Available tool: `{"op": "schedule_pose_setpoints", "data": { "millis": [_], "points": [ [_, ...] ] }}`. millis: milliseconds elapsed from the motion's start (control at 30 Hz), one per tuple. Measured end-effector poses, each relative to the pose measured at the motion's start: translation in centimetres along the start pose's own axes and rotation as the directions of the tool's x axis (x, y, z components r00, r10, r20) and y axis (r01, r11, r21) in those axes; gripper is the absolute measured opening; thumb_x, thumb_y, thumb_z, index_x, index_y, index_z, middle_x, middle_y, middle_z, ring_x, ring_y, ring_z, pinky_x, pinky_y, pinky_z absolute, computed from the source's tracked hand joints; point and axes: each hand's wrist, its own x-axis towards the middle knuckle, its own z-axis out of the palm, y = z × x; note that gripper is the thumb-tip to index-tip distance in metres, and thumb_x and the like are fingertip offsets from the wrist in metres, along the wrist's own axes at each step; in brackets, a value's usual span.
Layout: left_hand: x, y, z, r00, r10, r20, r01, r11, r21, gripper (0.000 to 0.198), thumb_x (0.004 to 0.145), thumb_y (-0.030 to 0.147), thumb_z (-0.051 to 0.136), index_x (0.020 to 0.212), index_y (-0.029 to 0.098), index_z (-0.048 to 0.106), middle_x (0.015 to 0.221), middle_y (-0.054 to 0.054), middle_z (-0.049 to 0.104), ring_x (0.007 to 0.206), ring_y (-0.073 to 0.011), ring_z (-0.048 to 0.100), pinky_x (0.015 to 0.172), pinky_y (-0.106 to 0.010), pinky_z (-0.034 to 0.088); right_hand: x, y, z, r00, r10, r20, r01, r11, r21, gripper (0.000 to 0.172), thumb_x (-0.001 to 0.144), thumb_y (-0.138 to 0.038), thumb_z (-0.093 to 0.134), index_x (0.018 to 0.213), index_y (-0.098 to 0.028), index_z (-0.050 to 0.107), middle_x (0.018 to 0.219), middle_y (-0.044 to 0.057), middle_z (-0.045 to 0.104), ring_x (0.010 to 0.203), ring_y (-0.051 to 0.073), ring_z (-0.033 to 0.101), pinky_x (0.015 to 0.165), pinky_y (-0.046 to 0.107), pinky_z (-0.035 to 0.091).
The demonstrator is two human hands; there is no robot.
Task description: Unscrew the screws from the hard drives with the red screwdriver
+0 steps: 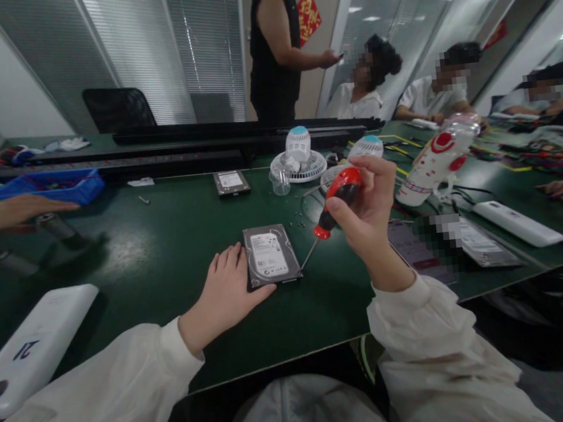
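A hard drive (269,256) with a white label lies face up on the green table. My left hand (226,284) holds it steady, fingers along its left side and thumb against its near edge. In my right hand (375,211) is a red and black screwdriver (329,212), gripped by the handle and tilted. The screwdriver's tip meets the drive's near right corner; whether it sits in a screw is too small to tell. Several loose screws (299,221) lie just beyond the drive, near a clear plastic cup (280,181). A second hard drive (231,182) rests farther back.
White fans (299,159) stand behind the cup. A white power bank (37,347) is at left, near another person's hand (20,210) and a blue tray (52,188). To the right are a bottle (437,158), a phone (419,250) and another power bank (518,223). Other people are beyond.
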Motion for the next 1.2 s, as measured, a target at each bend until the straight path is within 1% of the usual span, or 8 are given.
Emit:
{"op": "schedule_pose_setpoints", "data": {
  "millis": [133, 300, 400, 600, 867, 967, 1067, 1200],
  "points": [
    [-0.03, 0.07, -0.15, 1.000, -0.007, 0.015, 0.007, 1.000, -0.005, 0.092, 0.092, 0.072, 0.048, 0.152, 0.003, 0.042, 0.159, -0.028, 0.043, 0.147, -0.0440, 0.040, 0.119, -0.060, 0.033, -0.20, 0.12, -0.31, 0.999, -0.015, 0.029, 0.016, 0.999, -0.044, 0.047, 0.087, -0.044, 0.071, 0.131, -0.035, 0.060, 0.121, 0.005, 0.060, 0.103, 0.024, 0.064, 0.086, 0.042, 0.057],
    [-0.06, -0.07, 0.13, 1.000, 0.004, -0.024, -0.005, 0.999, -0.034, 0.089, 0.091, 0.073, 0.048, 0.153, 0.008, 0.042, 0.158, -0.027, 0.045, 0.146, -0.0439, 0.041, 0.119, -0.063, 0.032, -0.04, -0.36, -0.20, 0.998, 0.004, 0.064, -0.010, 0.995, 0.095, 0.039, 0.098, -0.047, 0.052, 0.135, -0.035, 0.061, 0.124, 0.005, 0.066, 0.115, 0.026, 0.065, 0.097, 0.047, 0.056],
    [-0.05, -0.06, 0.17, 0.999, 0.007, -0.037, -0.008, 0.999, -0.032, 0.088, 0.091, 0.072, 0.050, 0.152, 0.008, 0.043, 0.157, -0.026, 0.046, 0.146, -0.0435, 0.041, 0.119, -0.062, 0.032, 0.19, -0.72, -0.13, 0.995, 0.014, 0.095, -0.025, 0.992, 0.120, 0.040, 0.099, -0.042, 0.052, 0.137, -0.034, 0.059, 0.129, 0.005, 0.067, 0.123, 0.027, 0.064, 0.102, 0.050, 0.055],
    [-0.04, 0.08, -0.15, 1.000, -0.002, 0.012, 0.002, 1.000, -0.007, 0.093, 0.092, 0.072, 0.048, 0.153, 0.002, 0.040, 0.159, -0.029, 0.042, 0.148, -0.0437, 0.039, 0.120, -0.060, 0.031, 0.40, -0.62, -0.35, 0.999, -0.042, -0.034, 0.042, 0.999, -0.027, 0.036, 0.087, -0.040, 0.073, 0.122, -0.034, 0.066, 0.106, 0.003, 0.061, 0.094, 0.020, 0.063, 0.088, 0.041, 0.057],
    [-0.02, 0.05, -0.08, 1.000, -0.001, -0.008, 0.000, 1.000, -0.008, 0.089, 0.091, 0.071, 0.049, 0.152, 0.007, 0.043, 0.158, -0.026, 0.045, 0.146, -0.0424, 0.042, 0.119, -0.060, 0.033, 0.18, -0.52, -0.21, 0.998, 0.016, 0.056, -0.021, 0.995, 0.093, 0.037, 0.098, -0.041, 0.051, 0.133, -0.031, 0.059, 0.124, 0.005, 0.068, 0.116, 0.026, 0.065, 0.098, 0.048, 0.056],
    [0.00, 0.02, -0.03, 1.000, -0.002, -0.012, 0.001, 1.000, -0.016, 0.089, 0.091, 0.072, 0.048, 0.153, 0.008, 0.042, 0.159, -0.026, 0.045, 0.147, -0.0425, 0.041, 0.119, -0.060, 0.032, 0.32, -0.60, -0.26, 0.999, 0.022, 0.037, -0.024, 0.999, 0.043, 0.035, 0.093, -0.039, 0.062, 0.128, -0.032, 0.061, 0.109, 0.005, 0.066, 0.102, 0.023, 0.067, 0.089, 0.044, 0.058],
    [0.02, 0.02, -0.08, 1.000, -0.011, 0.014, 0.011, 1.000, -0.017, 0.093, 0.091, 0.074, 0.047, 0.154, 0.005, 0.040, 0.159, -0.027, 0.043, 0.148, -0.0432, 0.040, 0.120, -0.060, 0.031, 0.43, -0.57, -0.26, 0.999, 0.014, -0.041, -0.014, 1.000, 0.002, 0.036, 0.084, -0.039, 0.074, 0.118, -0.032, 0.064, 0.099, 0.003, 0.058, 0.083, 0.017, 0.060, 0.075, 0.037, 0.056],
    [0.03, 0.08, -0.26, 0.999, -0.016, 0.037, 0.017, 1.000, -0.016, 0.095, 0.092, 0.074, 0.047, 0.154, 0.003, 0.039, 0.160, -0.028, 0.041, 0.149, -0.0435, 0.038, 0.122, -0.060, 0.029, 0.34, -0.39, -0.14, 0.999, 0.008, -0.042, -0.006, 0.999, 0.048, 0.033, 0.090, -0.047, 0.064, 0.119, -0.032, 0.065, 0.101, 0.003, 0.060, 0.090, 0.020, 0.062, 0.078, 0.039, 0.056]
  ]
}}
